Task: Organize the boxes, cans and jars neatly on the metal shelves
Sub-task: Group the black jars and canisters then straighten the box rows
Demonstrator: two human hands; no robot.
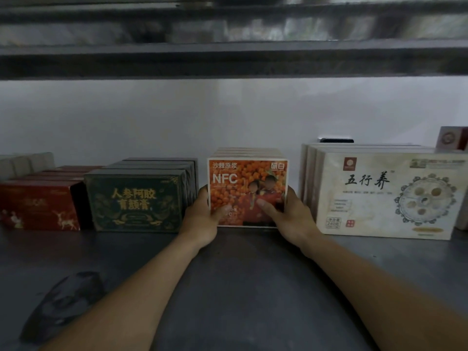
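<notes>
An orange NFC box point(247, 181) stands upright at the front of a row of like boxes on the grey metal shelf point(240, 274). My left hand point(202, 216) grips its left edge, thumb on the front face. My right hand point(288, 216) grips its right edge, thumb also on the front. To the left stands a row of dark green boxes point(136, 198) with gold lettering, and further left a row of red boxes point(38, 206). On the right stands a row of large cream boxes point(387, 196).
Another metal shelf point(233, 59) runs overhead. A white wall point(228, 115) closes the back. Pale boxes point(25, 164) sit at the far left rear, and a small pinkish box point(452, 139) at the far right rear. A dark smudge point(65, 302) marks the shelf front left.
</notes>
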